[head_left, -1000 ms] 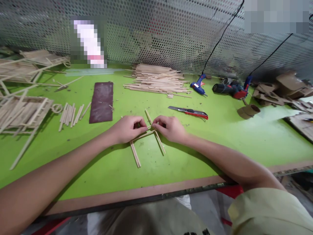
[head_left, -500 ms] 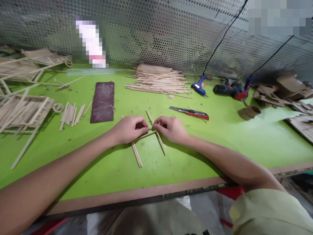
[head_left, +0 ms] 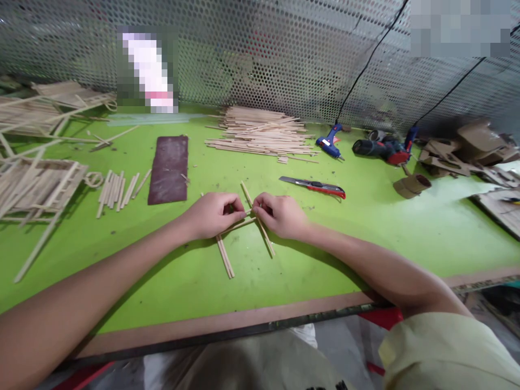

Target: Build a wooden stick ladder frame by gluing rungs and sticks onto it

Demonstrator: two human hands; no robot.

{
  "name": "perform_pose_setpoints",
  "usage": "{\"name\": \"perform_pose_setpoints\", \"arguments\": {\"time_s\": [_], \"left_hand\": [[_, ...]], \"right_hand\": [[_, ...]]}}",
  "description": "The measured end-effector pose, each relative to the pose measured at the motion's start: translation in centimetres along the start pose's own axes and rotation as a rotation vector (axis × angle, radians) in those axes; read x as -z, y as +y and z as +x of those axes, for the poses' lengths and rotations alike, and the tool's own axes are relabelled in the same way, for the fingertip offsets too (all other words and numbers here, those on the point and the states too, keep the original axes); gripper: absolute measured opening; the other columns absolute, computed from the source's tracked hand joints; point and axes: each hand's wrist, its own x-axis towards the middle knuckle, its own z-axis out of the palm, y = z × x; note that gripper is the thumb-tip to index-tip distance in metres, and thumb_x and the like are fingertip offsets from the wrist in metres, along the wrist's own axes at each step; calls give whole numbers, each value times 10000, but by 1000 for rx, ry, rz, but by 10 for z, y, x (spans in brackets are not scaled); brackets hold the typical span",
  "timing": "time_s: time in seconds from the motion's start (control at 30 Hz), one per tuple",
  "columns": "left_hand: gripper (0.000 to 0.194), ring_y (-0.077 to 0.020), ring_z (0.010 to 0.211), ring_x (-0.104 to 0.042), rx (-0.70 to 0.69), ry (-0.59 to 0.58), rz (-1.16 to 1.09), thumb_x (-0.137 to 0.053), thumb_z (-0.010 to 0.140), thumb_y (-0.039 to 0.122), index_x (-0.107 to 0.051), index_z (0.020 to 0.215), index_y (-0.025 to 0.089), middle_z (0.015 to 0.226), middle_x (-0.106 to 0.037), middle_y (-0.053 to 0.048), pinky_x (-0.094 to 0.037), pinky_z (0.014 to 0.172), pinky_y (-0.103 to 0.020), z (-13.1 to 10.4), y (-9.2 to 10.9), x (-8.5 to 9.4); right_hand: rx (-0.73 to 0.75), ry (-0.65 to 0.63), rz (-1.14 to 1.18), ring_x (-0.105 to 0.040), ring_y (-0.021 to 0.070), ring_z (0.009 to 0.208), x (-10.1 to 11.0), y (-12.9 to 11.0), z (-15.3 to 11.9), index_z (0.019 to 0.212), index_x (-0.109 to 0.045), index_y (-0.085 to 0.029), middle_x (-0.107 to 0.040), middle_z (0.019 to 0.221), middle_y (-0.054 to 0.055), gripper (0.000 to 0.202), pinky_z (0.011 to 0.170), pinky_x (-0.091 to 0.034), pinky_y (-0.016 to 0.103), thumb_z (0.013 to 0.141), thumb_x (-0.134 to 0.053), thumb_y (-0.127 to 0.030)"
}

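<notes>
My left hand [head_left: 217, 215] is closed, thumb and forefinger pinching a thin wooden stick [head_left: 248, 212] near its middle. The fingertips of my right hand [head_left: 281, 215] pinch that stick's right end, where it meets a slanted pair of sticks [head_left: 266, 236]. Another crosswise stick [head_left: 239, 225] lies just nearer to me, running between the slanted pair and a second pair of sticks [head_left: 225, 257] that passes under my left hand. Together these sticks make a small frame on the green table [head_left: 174, 287]. My fingers hide part of the joints.
Beyond my hands lie a pile of sticks [head_left: 260, 132], a utility knife [head_left: 320, 188] and a blue glue gun [head_left: 331, 143]. To the left are brown sandpaper [head_left: 168, 170], short cut sticks [head_left: 116, 190] and stick-built structures [head_left: 44, 187]. A power tool [head_left: 385, 149] and tape roll [head_left: 411, 187] are right.
Both hands keep their pinch at the same place on the frame. The whole view has shifted slightly; nothing on the table has visibly moved.
</notes>
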Motion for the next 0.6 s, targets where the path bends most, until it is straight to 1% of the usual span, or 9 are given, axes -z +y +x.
{"name": "perform_pose_setpoints", "arguments": {"time_s": [0.17, 0.37, 0.53, 0.6], "left_hand": [[286, -235, 705, -678, 2, -7, 25, -685, 908, 506, -732, 844, 232, 828, -790, -53, -438, 648, -343, 0, 1, 0], [302, -209, 636, -622, 9, 16, 31, -676, 901, 523, -718, 832, 231, 756, -755, -39, -416, 612, -330, 2, 0, 1], [325, -226, 681, -661, 12, 13, 41, -671, 892, 550, -717, 837, 233, 804, -778, -50, -442, 630, -339, 1, 0, 3], [320, -231, 701, -677, 6, 6, 56, -666, 897, 544, -723, 841, 234, 822, -789, -51, -454, 641, -341, 1, 0, 3]], "right_hand": [[14, -17, 17, -555, 151, 647, 2, 1, 1, 1097, -702, -196, -702, 769, -5, 155, 646, -343, 279, 1096, -595, -308], [11, -15, 76, -542, 156, 650, 3, 2, 0, 1066, -652, -211, -657, 753, -22, 152, 656, -352, 291, 1097, -572, -337], [8, 32, 167, -579, 182, 725, 7, 9, 2, 1026, -595, -234, -682, 822, -1, 203, 692, -366, 309, 1107, -490, -387], [11, 49, 193, -587, 188, 734, 8, 12, 3, 999, -575, -239, -675, 815, 1, 228, 704, -376, 314, 1113, -451, -394]]}}
